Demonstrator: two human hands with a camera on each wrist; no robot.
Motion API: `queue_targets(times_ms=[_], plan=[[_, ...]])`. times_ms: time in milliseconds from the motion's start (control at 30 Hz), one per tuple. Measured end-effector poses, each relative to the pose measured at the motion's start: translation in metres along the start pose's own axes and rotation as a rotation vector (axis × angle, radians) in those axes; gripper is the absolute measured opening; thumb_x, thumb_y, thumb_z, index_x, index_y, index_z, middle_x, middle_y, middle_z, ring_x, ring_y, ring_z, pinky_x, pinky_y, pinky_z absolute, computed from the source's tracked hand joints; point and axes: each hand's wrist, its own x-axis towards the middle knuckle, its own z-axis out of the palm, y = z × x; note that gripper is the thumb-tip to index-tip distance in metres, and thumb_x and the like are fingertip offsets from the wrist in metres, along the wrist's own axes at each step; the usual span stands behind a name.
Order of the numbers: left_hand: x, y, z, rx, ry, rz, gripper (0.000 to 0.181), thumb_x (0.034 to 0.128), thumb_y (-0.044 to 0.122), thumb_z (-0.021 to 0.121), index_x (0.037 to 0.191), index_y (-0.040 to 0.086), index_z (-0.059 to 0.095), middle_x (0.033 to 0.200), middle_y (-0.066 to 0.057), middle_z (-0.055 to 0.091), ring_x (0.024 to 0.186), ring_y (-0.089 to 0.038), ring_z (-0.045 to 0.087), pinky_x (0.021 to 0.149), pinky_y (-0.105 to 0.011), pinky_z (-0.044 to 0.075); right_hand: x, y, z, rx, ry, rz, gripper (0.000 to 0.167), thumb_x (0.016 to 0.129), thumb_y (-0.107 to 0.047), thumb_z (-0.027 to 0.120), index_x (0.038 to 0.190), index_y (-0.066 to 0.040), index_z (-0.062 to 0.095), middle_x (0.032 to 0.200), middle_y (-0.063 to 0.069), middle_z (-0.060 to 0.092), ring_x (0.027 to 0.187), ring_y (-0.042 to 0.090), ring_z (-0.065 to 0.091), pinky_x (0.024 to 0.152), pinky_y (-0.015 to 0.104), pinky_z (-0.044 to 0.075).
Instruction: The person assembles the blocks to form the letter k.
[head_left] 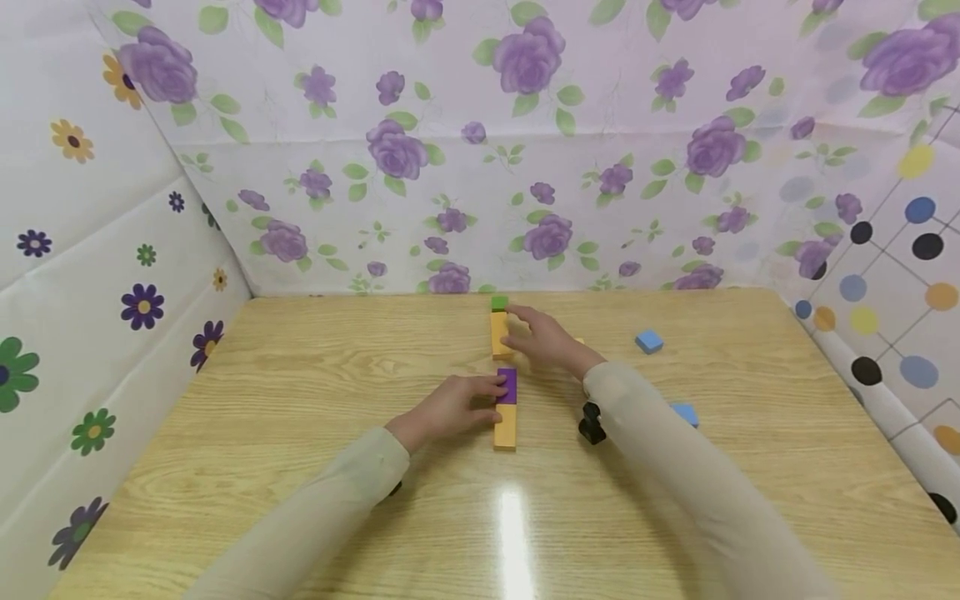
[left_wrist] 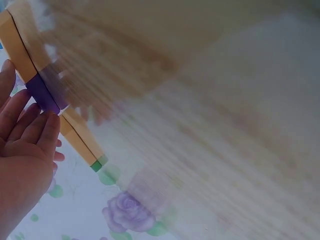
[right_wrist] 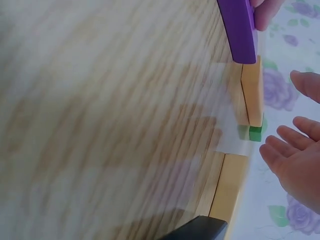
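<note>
Left hand [head_left: 457, 406], near-straight-fingered against purple block [head_left: 510, 390] on counter [head_left: 337, 350], gripping nothing; right hand [head_left: 546, 337], loosely spread, empty, beside far yellow block [head_left: 497, 330] and green block [head_left: 498, 303]; possible crooked joins from uneven pushing or a stray graze.

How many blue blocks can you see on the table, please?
2: one blue block lies to the right of the right hand; a nearer blue block is partly hidden by the right sleeve. Others could be hidden too.
</note>
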Motion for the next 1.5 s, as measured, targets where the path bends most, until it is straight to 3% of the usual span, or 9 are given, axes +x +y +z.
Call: queue_targets(times_ms=[567, 1500], plan=[[0.001, -0.003, 0.001, -0.012, 0.0, -0.003, 0.042, 0.0892, 0.022, 0.07, 0.126, 0.004, 0.062, 0.142, -0.009, 0.05, 0.132, -0.027, 0.045, 0.108, -0.037, 0.038, 0.018, 0.0, 0.0, -0.031, -0.045, 0.073, 0.074, 0.092, -0.029, 0.067, 0.15, -0.004, 0.029, 0.154, 0.017, 0.03, 0.14, 0.035, 0.028, 0.114, 0.047, 0.027], [-0.001, -0.001, 0.0, -0.014, 0.003, -0.014, 0.042, 0.089, 0.021, 0.07, 0.126, 0.004, 0.062, 0.141, -0.007, 0.05, 0.132, -0.025, 0.045, 0.108, -0.037, 0.038, 0.025, 0.005, 0.004, -0.057, -0.039, 0.05, 0.069, 0.09, -0.024, 0.069, 0.146, 0.001, 0.037, 0.149, 0.017, 0.039, 0.14, 0.033, 0.029, 0.116, 0.044, 0.023]])
